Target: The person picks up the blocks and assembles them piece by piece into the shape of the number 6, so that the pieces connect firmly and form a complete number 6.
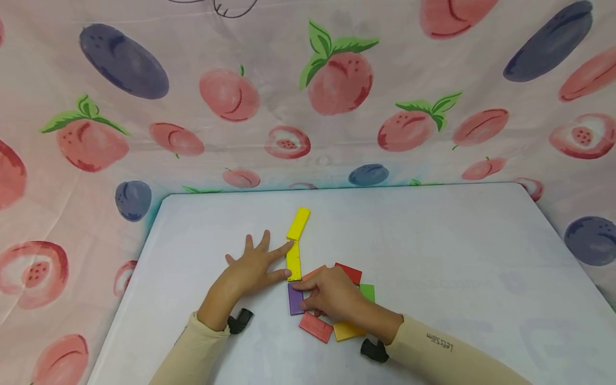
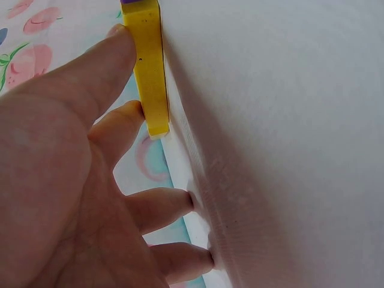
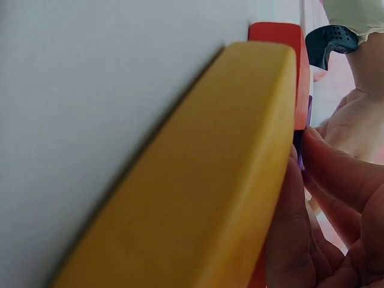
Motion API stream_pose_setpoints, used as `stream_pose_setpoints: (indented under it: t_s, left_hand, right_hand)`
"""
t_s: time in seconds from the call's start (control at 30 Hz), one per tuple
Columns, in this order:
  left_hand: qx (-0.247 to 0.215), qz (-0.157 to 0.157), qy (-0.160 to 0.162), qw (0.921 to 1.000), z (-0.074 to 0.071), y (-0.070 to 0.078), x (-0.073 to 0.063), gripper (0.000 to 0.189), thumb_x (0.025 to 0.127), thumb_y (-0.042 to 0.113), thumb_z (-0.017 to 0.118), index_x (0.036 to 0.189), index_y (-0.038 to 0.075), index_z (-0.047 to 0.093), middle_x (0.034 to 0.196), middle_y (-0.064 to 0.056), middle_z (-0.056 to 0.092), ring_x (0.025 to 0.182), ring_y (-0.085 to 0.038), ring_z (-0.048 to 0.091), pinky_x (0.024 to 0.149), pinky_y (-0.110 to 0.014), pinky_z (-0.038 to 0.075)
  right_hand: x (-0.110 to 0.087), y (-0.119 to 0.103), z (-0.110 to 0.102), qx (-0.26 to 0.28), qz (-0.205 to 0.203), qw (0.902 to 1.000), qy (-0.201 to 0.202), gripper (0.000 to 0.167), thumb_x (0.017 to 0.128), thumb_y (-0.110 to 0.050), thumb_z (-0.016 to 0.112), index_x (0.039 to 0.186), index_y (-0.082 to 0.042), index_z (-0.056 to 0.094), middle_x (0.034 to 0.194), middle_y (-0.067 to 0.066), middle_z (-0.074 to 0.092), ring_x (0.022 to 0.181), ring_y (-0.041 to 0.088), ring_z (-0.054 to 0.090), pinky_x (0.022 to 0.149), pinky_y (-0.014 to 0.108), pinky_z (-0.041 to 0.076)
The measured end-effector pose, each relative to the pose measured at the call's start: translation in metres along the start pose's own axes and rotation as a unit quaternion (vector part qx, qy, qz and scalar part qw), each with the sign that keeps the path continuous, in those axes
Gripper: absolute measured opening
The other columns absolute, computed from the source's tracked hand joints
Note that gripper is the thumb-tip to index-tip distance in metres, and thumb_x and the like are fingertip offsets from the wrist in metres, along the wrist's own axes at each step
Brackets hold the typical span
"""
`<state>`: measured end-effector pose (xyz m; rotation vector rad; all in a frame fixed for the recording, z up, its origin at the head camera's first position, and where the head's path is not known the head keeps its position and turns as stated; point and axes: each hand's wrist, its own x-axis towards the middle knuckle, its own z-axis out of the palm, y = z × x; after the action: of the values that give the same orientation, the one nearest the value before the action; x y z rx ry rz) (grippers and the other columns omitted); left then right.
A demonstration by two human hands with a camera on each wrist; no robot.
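A flat purple block (image 1: 295, 299) lies on the white table, pinched by the fingers of my right hand (image 1: 337, 294) at its top end and right side. Beyond it a yellow block (image 1: 293, 261) continues the line, its near end right at the purple one. My left hand (image 1: 250, 267) is spread beside that yellow block, thumb and index fingertips against its left side. In the left wrist view the other fingertips rest on the table next to the yellow block (image 2: 150, 72). A second yellow block (image 1: 299, 223) slants away to the back right.
Around my right hand lie a salmon-pink block (image 1: 316, 327), an amber block (image 1: 348, 332), a green block (image 1: 368, 292), a red block (image 1: 349, 273) and a partly covered orange block (image 1: 314, 271), in a rough ring. A fruit-patterned cloth (image 1: 289, 176) hangs behind the table (image 1: 457, 240).
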<state>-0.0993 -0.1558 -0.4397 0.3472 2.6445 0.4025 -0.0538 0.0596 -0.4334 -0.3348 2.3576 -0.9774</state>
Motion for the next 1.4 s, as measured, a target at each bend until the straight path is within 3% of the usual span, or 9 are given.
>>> stream_pose_setpoints:
  t_s: [0.3, 0.57, 1.0, 1.2, 1.4]
  left_hand:
    - [0.001, -0.002, 0.0, 1.0, 0.001, 0.0, 0.0, 0.07, 0.093, 0.058, 0.065, 0.156, 0.049, 0.034, 0.171, -0.02, 0.015, 0.153, -0.059, 0.004, 0.096, -0.094, 0.013]
    - [0.0, -0.003, -0.003, 1.0, 0.001, 0.0, 0.001, 0.07, 0.093, 0.058, 0.065, 0.155, 0.05, 0.034, 0.171, -0.019, 0.015, 0.153, -0.058, 0.003, 0.096, -0.094, 0.013]
    - [0.004, -0.004, -0.002, 1.0, 0.0, 0.001, 0.0, 0.07, 0.093, 0.059, 0.064, 0.155, 0.05, 0.034, 0.171, -0.018, 0.015, 0.153, -0.058, 0.004, 0.097, -0.093, 0.013]
    - [0.004, -0.002, -0.001, 1.0, 0.0, 0.001, 0.0, 0.07, 0.094, 0.059, 0.064, 0.155, 0.05, 0.034, 0.171, -0.018, 0.014, 0.153, -0.058, 0.004, 0.096, -0.093, 0.013]
    - [0.002, -0.001, 0.0, 1.0, 0.0, 0.001, 0.0, 0.069, 0.094, 0.058, 0.064, 0.155, 0.051, 0.033, 0.171, -0.018, 0.014, 0.153, -0.058, 0.003, 0.096, -0.093, 0.012]
  right_hand:
    - [-0.002, 0.001, -0.005, -0.019, 0.005, 0.9998, -0.002, 0.045, 0.083, -0.02, 0.086, 0.125, -0.031, 0.074, 0.057, 0.001, 0.064, 0.048, 0.016, 0.055, 0.045, 0.02, 0.033]
    - [-0.006, 0.003, -0.004, -0.012, 0.01, 0.9998, -0.008, 0.047, 0.084, -0.022, 0.085, 0.128, -0.03, 0.073, 0.058, 0.0, 0.065, 0.05, 0.015, 0.058, 0.046, 0.02, 0.037]
    - [-0.015, 0.005, -0.004, -0.024, -0.029, 0.9993, -0.008, 0.054, 0.078, -0.021, 0.089, 0.129, -0.031, 0.072, 0.055, -0.002, 0.063, 0.046, 0.015, 0.056, 0.044, 0.02, 0.035]
    - [-0.016, 0.006, -0.003, -0.031, -0.047, 0.9984, -0.004, 0.056, 0.081, -0.019, 0.087, 0.133, -0.031, 0.069, 0.058, -0.008, 0.064, 0.047, 0.012, 0.056, 0.044, 0.019, 0.034]
    - [-0.018, 0.006, -0.009, -0.063, -0.024, 0.9976, -0.017, 0.067, 0.078, -0.029, 0.089, 0.14, -0.033, 0.063, 0.062, -0.014, 0.065, 0.055, 0.01, 0.059, 0.049, 0.021, 0.04]
